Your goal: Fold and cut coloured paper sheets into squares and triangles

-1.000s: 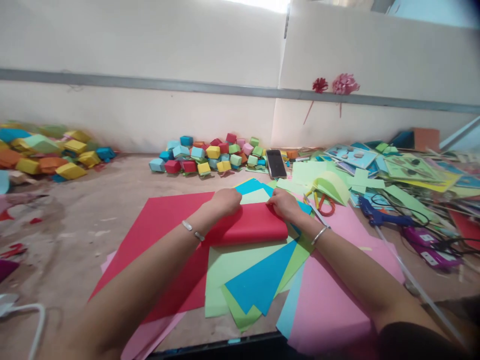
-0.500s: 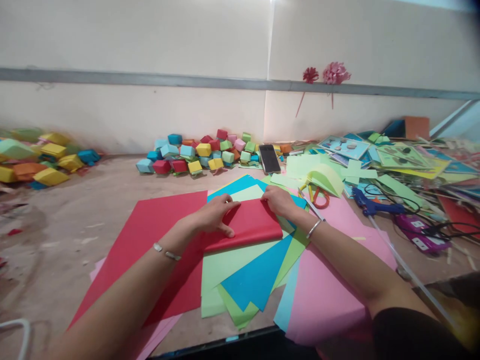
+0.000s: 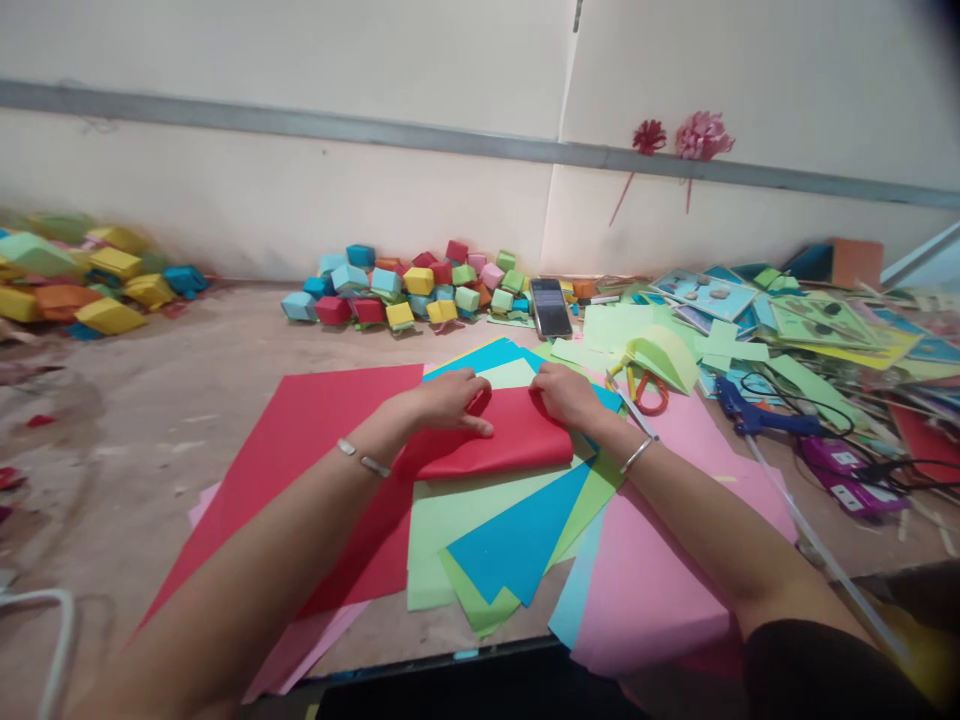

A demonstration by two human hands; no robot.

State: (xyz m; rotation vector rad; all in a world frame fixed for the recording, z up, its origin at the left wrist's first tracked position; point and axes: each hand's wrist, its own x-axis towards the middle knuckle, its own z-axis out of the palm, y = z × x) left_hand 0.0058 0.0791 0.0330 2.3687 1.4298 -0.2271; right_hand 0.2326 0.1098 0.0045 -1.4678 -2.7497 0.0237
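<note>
Pressing folded red sheet (image 3: pixel 517 445), both hands, on counter (image 3: pixel 187 400).
Sheet lay straight ahead, long axis left to right, rounded fold toward me. My left hand (image 3: pixel 442 400) spread flat on its left half, gripping nothing; my right hand (image 3: pixel 566 393) curled at the far right edge, grip hidden. Both equally near.

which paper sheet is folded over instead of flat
The small red sheet gripped by the left hand and right hand: it curls over; the big red sheet, blue sheet and pink sheet lie flat.
</note>
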